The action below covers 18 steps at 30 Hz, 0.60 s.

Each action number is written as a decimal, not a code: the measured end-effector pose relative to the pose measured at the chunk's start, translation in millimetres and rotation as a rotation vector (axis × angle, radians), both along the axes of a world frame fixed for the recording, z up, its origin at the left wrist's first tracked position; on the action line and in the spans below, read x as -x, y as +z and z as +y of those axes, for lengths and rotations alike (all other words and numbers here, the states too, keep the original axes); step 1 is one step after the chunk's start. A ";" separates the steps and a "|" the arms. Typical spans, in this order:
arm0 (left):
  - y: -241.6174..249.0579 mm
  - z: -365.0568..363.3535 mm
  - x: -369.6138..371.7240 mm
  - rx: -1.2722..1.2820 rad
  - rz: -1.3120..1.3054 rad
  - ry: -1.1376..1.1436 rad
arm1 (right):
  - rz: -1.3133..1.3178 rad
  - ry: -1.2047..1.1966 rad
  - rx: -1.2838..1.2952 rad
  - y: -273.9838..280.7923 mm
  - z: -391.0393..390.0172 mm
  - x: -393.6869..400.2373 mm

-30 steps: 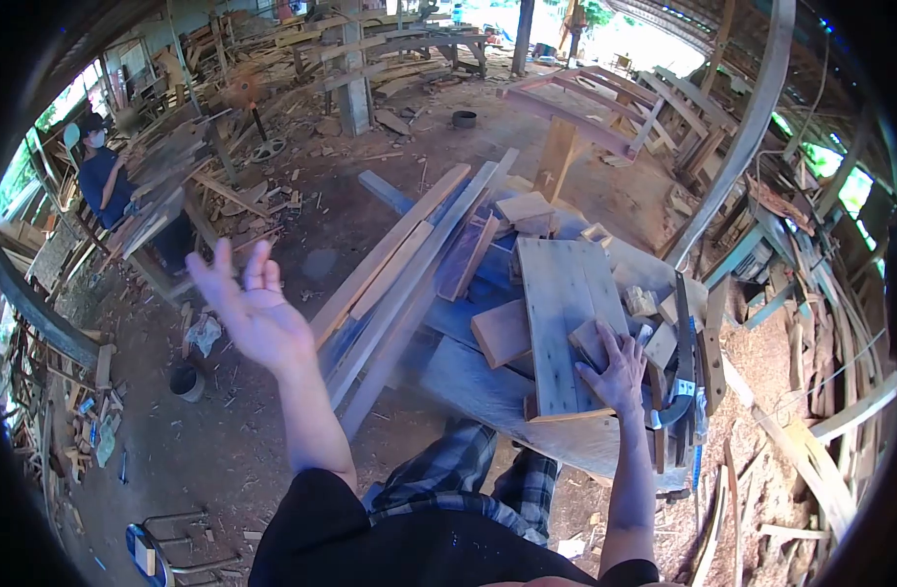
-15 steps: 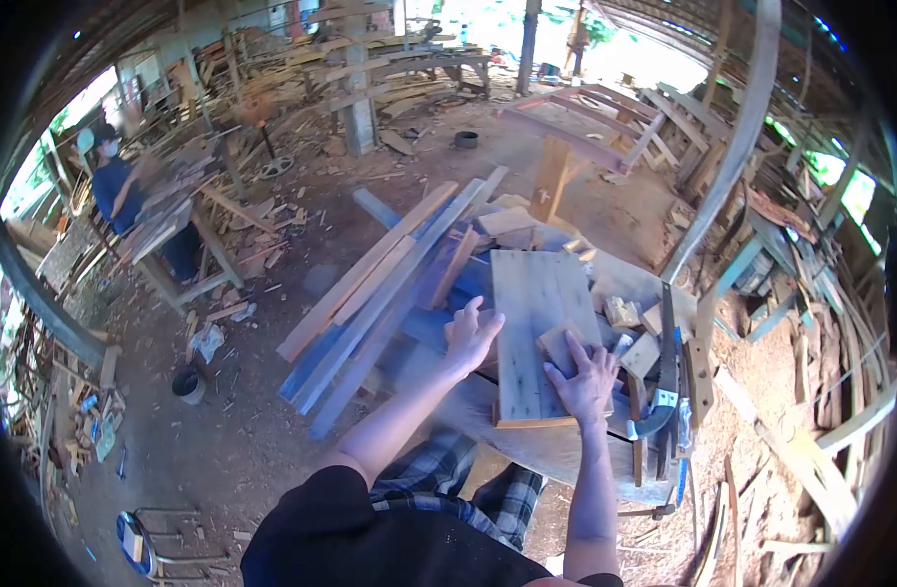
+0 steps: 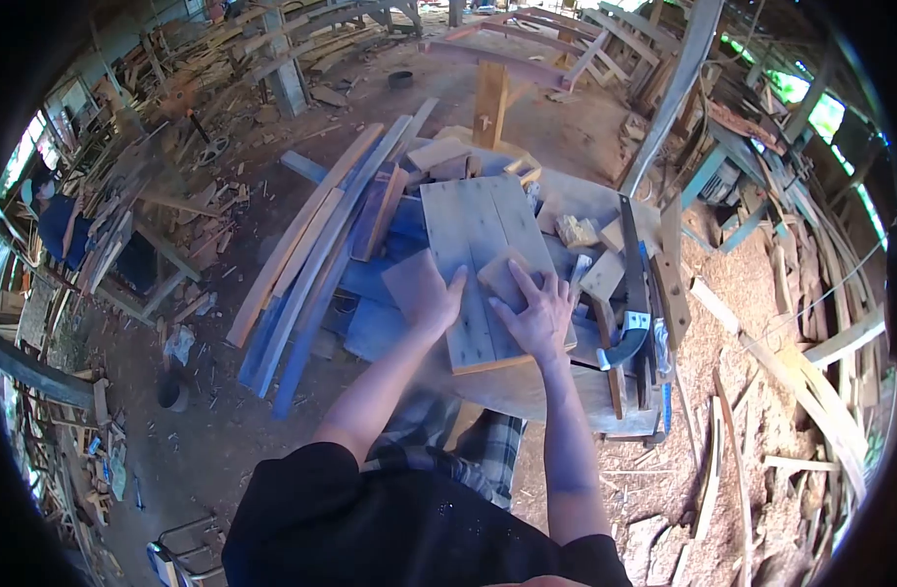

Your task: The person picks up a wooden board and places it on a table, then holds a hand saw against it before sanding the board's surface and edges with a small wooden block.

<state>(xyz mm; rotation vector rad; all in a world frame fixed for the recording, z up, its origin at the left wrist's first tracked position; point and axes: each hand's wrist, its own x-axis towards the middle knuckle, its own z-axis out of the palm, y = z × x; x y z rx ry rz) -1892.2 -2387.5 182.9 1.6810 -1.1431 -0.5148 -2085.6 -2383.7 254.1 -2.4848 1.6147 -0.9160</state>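
Observation:
A wide wooden board [image 3: 465,220] with a lighter front edge lies on the cluttered workbench before me. My right hand [image 3: 539,315] rests over a small wooden block [image 3: 504,279] on the board, thumb on its near side and fingers across its right part. At the board's left edge, my left hand [image 3: 437,311] grips a flat, squarish wooden piece [image 3: 410,278]. Its thumb points up along the board, and its other fingers are hidden under the piece.
A handsaw [image 3: 632,256] lies at the bench's right, beside offcuts [image 3: 577,231]. Long planks [image 3: 306,249] stretch out at the left. Another person [image 3: 59,223] is at a far-left bench. A post [image 3: 675,93] rises at the right; scraps cover the floor.
The view has tilted down and turned right. My left hand, earlier raised with curled fingers, now holds a squarish wooden piece beside the board. My right hand stays on its block.

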 end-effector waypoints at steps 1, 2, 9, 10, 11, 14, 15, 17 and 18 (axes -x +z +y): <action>-4.6 -2.3 1.6 0.024 -0.033 0.028 | 0.004 -0.002 -0.001 -0.5 0.0 0.0; -6.4 -6.2 -0.9 0.056 -0.067 0.055 | 0.006 -0.007 0.006 1.0 -1.7 -0.4; -25.4 24.0 16.0 0.171 0.085 -0.043 | 0.033 -0.015 0.031 -0.6 -1.7 -1.5; -23.7 35.2 22.9 0.153 0.176 -0.059 | 0.032 -0.017 0.040 -2.1 -3.4 -1.9; -14.4 52.8 32.7 0.173 0.381 -0.107 | 0.031 -0.020 0.034 -4.1 -3.2 -1.9; -11.3 81.7 49.3 0.199 0.595 -0.179 | 0.050 -0.053 0.014 -0.7 -1.4 -6.2; -11.3 87.6 52.4 0.193 0.549 -0.178 | 0.056 -0.077 0.007 -0.3 -0.9 -8.0; -10.7 94.5 52.0 0.188 0.509 -0.179 | 0.062 -0.114 -0.037 0.8 0.1 -10.8; -9.2 95.5 50.0 0.210 0.515 -0.202 | 0.069 -0.115 -0.036 -0.4 0.2 -13.2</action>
